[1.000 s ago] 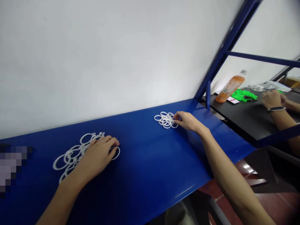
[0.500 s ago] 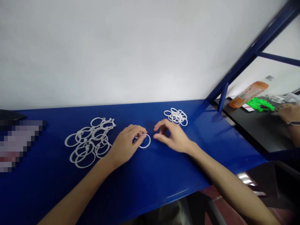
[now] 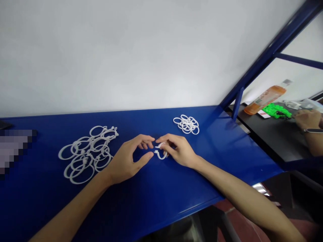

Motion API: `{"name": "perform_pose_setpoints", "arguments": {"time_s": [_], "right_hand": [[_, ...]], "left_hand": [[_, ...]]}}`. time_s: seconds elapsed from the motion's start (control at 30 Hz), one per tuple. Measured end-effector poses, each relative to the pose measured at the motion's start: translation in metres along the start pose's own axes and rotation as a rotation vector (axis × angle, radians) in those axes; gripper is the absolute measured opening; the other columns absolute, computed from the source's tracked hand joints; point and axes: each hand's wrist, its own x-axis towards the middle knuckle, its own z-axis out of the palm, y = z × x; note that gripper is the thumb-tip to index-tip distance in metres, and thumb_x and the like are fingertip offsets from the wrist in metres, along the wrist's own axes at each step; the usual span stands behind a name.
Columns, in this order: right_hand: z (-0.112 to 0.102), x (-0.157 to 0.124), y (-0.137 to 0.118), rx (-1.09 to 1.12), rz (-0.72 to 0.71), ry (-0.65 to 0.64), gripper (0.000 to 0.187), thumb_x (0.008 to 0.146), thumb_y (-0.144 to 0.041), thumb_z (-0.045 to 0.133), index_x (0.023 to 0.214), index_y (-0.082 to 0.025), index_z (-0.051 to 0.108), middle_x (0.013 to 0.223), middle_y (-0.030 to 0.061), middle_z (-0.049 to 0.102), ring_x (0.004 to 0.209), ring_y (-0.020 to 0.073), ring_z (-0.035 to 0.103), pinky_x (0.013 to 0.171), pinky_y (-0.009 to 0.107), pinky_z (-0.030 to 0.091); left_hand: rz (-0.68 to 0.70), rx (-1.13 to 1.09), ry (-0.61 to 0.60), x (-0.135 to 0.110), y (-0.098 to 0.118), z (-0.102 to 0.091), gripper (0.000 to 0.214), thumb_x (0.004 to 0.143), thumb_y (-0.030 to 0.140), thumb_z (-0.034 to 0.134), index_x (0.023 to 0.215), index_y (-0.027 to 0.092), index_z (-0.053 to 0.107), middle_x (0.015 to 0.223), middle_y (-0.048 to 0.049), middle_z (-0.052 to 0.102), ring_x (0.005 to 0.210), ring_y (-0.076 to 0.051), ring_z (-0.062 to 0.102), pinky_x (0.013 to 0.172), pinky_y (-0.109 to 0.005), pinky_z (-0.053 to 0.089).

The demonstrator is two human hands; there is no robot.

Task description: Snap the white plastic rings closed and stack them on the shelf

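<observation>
My right hand (image 3: 180, 150) pinches a white plastic ring (image 3: 162, 158), which looks like a shower curtain ring, by its right side. The ring is unclasped, its two ends apart and facing left. Its far side is partly behind the thumb. My left hand (image 3: 126, 159) is open just left of the ring, thumb and fingers apart, holding nothing. A spread of larger-looking white rings with knobbed clasps (image 3: 78, 183) lies to the left, near my left wrist. Beyond my right hand is a compact pile of white rings (image 3: 186, 125).
All this lies on a blue table (image 3: 151, 198) against a pale wall (image 3: 138, 57). Right of a blue metal frame (image 3: 238, 101), a dark table (image 3: 272, 137) holds an orange bottle (image 3: 264, 98) and a green heap (image 3: 277, 110). Another person's hand (image 3: 308, 120) rests there.
The ring has passed from my left hand to my right and now shows open ends. My left fingers have spread apart; my right thumb and fingers have closed on the ring.
</observation>
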Motion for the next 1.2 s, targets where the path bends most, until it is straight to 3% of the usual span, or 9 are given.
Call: {"name": "perform_pose_setpoints", "arguments": {"time_s": [0.1, 0.2, 0.4, 0.6, 0.73, 0.87, 0.93, 1.03, 1.2], "right_hand": [[-0.002, 0.0, 0.005, -0.018, 0.019, 0.02, 0.017, 0.099, -0.032, 0.056, 0.102, -0.019, 0.067, 0.088, 0.0023, 0.07, 0.057, 0.0092, 0.062, 0.057, 0.022, 0.052], [-0.002, 0.0, 0.005, -0.104, -0.053, 0.035, 0.015, 0.099, -0.029, 0.058, 0.099, -0.019, 0.069, 0.093, 0.0045, 0.072, 0.072, 0.0135, 0.068, 0.066, 0.025, 0.055], [0.0, 0.0, 0.003, -0.17, -0.16, -0.084, 0.015, 0.099, -0.025, 0.058, 0.103, -0.018, 0.07, 0.096, 0.0065, 0.074, 0.083, 0.017, 0.071, 0.074, 0.029, 0.057], [0.001, -0.005, -0.005, -0.207, -0.247, -0.113, 0.022, 0.103, -0.027, 0.048, 0.103, -0.017, 0.068, 0.097, 0.0074, 0.074, 0.088, 0.0173, 0.071, 0.079, 0.028, 0.057], [-0.004, -0.003, -0.005, -0.274, -0.315, -0.135, 0.027, 0.105, -0.028, 0.044, 0.109, -0.015, 0.068, 0.098, 0.0089, 0.073, 0.09, 0.0177, 0.07, 0.081, 0.028, 0.057], [-0.022, 0.004, 0.008, -0.409, -0.292, -0.042, 0.028, 0.105, -0.028, 0.044, 0.117, -0.017, 0.067, 0.106, 0.01, 0.069, 0.094, 0.0188, 0.068, 0.083, 0.031, 0.056], [-0.04, 0.007, 0.019, -0.523, -0.215, 0.104, 0.028, 0.104, -0.027, 0.045, 0.118, -0.019, 0.068, 0.107, 0.0098, 0.067, 0.091, 0.0188, 0.066, 0.081, 0.033, 0.056], [-0.074, 0.009, 0.035, -0.725, -0.021, 0.318, 0.025, 0.101, -0.025, 0.05, 0.115, -0.021, 0.07, 0.105, 0.0095, 0.064, 0.084, 0.0182, 0.064, 0.076, 0.032, 0.054], [-0.116, 0.009, 0.053, -0.759, 0.228, 0.419, 0.013, 0.091, -0.019, 0.06, 0.099, -0.017, 0.07, 0.091, 0.0054, 0.07, 0.077, 0.0175, 0.064, 0.073, 0.029, 0.05]], "left_hand": [[0.032, 0.11, 0.05, -0.001, -0.001, 0.004, 0.028, 0.09, 0.034, 0.062, 0.116, 0.025, 0.058, 0.096, 0.0001, 0.07, 0.086, -0.015, 0.065, 0.081, -0.031, 0.053], [0.138, 0.227, 0.089, 0.0, -0.005, 0.01, 0.012, 0.095, 0.032, 0.057, 0.102, 0.023, 0.063, 0.091, 0.0007, 0.071, 0.086, -0.015, 0.066, 0.084, -0.031, 0.051], [0.263, 0.462, 0.131, 0.002, -0.012, 0.017, 0.024, 0.1, 0.028, 0.049, 0.084, 0.021, 0.066, 0.083, 0.0, 0.073, 0.08, -0.016, 0.064, 0.078, -0.034, 0.046], [0.339, 0.503, 0.238, -0.002, 0.0, 0.023, 0.033, 0.099, 0.013, 0.044, 0.07, 0.021, 0.058, 0.07, 0.0017, 0.07, 0.07, -0.015, 0.061, 0.07, -0.032, 0.043], [0.355, 0.534, 0.222, -0.003, 0.001, 0.022, 0.026, 0.099, 0.018, 0.048, 0.076, 0.022, 0.06, 0.073, 0.0019, 0.071, 0.071, -0.015, 0.062, 0.072, -0.032, 0.044], [0.175, 0.754, 0.274, -0.001, -0.01, 0.003, 0.018, 0.096, 0.035, 0.054, 0.097, 0.021, 0.065, 0.09, -0.0054, 0.075, 0.085, -0.025, 0.065, 0.083, -0.04, 0.046], [0.01, 0.892, 0.284, -0.001, -0.017, -0.014, 0.025, 0.098, 0.036, 0.046, 0.102, 0.02, 0.064, 0.097, -0.0107, 0.074, 0.094, -0.031, 0.064, 0.085, -0.046, 0.046], [-0.183, 1.071, 0.19, -0.002, -0.028, -0.036, 0.031, 0.098, 0.035, 0.036, 0.108, 0.019, 0.062, 0.1, -0.0138, 0.071, 0.097, -0.035, 0.061, 0.078, -0.048, 0.046], [-0.245, 1.146, 0.088, -0.007, -0.043, -0.041, 0.03, 0.094, 0.034, 0.039, 0.1, 0.018, 0.063, 0.094, -0.0176, 0.068, 0.095, -0.038, 0.061, 0.072, -0.049, 0.044]]}}
